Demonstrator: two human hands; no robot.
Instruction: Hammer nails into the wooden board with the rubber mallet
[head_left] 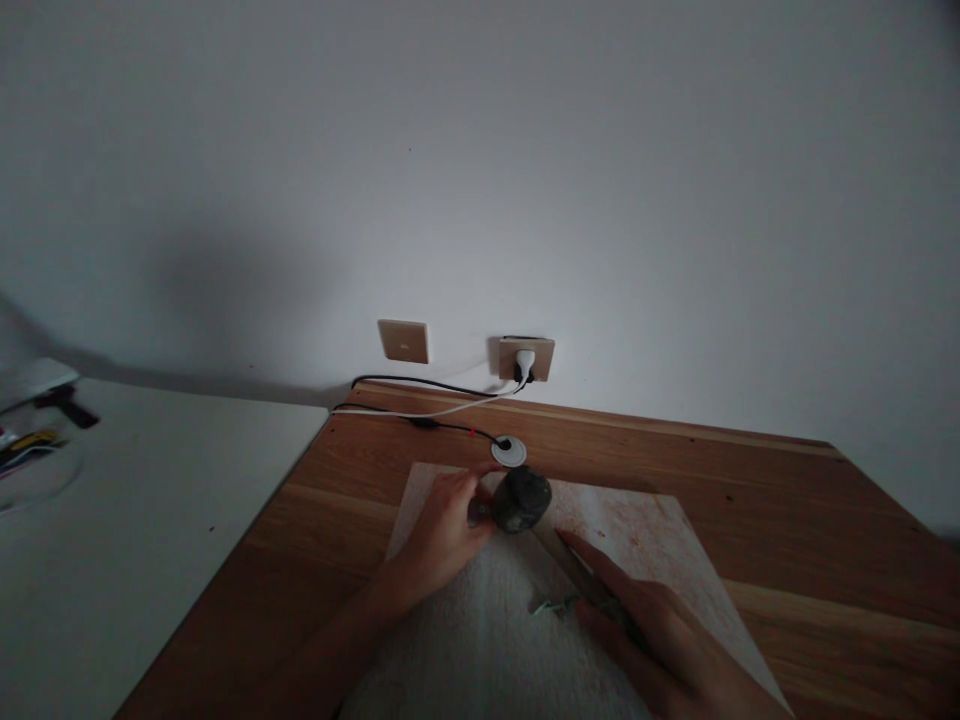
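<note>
A mallet with a dark rounded head (523, 499) and a wooden handle (568, 563) lies over a pale, rust-stained cloth (645, 545) on a wooden table. My right hand (660, 640) is wrapped round the handle, forefinger stretched along it. My left hand (442, 535) rests on the cloth just left of the mallet head, fingers pinched on a small object I cannot make out. A small greenish bit (551, 604) lies on the cloth near the handle.
The wooden table (787, 500) meets a white wall. A white grommet (508, 451) with black and white cables sits behind the cloth. Two wall plates, one holding a white plug (525, 362). A white table (150, 500) stands at left with clutter at its far edge.
</note>
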